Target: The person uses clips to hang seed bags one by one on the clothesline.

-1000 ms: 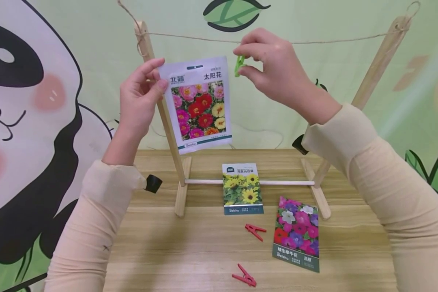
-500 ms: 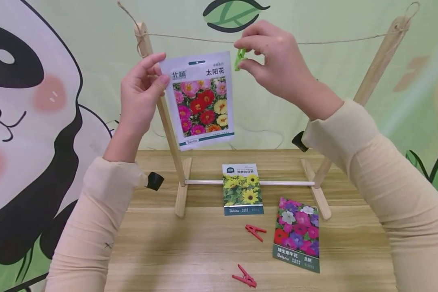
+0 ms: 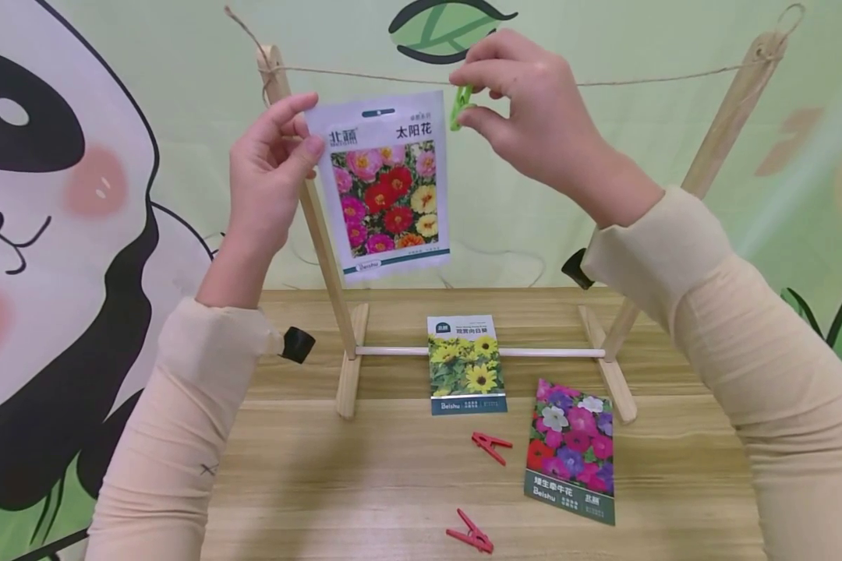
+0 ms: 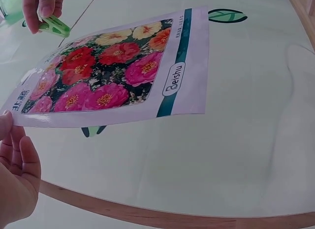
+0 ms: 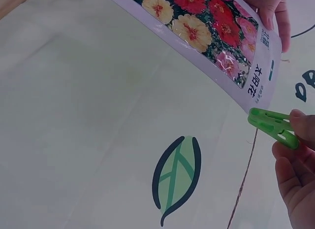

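My left hand (image 3: 270,160) pinches the left edge of a white seed packet (image 3: 389,265) near its top corner. The packet shows red, pink and yellow flowers and hangs just below the twine (image 3: 372,75). In my right hand (image 3: 526,109) a green clothespin (image 3: 461,107) is pinched between thumb and fingers, close to the packet's upper right corner. The right wrist view shows the clothespin (image 5: 273,126) with its tip right at that corner. From the left wrist, the packet (image 4: 189,96) spreads out in front of the fingers, with the clothespin (image 4: 55,26) beyond it.
The twine runs between two wooden posts (image 3: 323,245) joined low down by a white rod (image 3: 550,352). On the table (image 3: 379,483) lie a yellow-flower packet (image 3: 466,366), a purple-and-pink one (image 3: 570,448) and two red clothespins, an upper one (image 3: 491,446) and a lower one (image 3: 472,533).
Both hands have risen a little toward the twine, carrying the packet and the green clothespin up with them. Everything on the table has stayed where it was.
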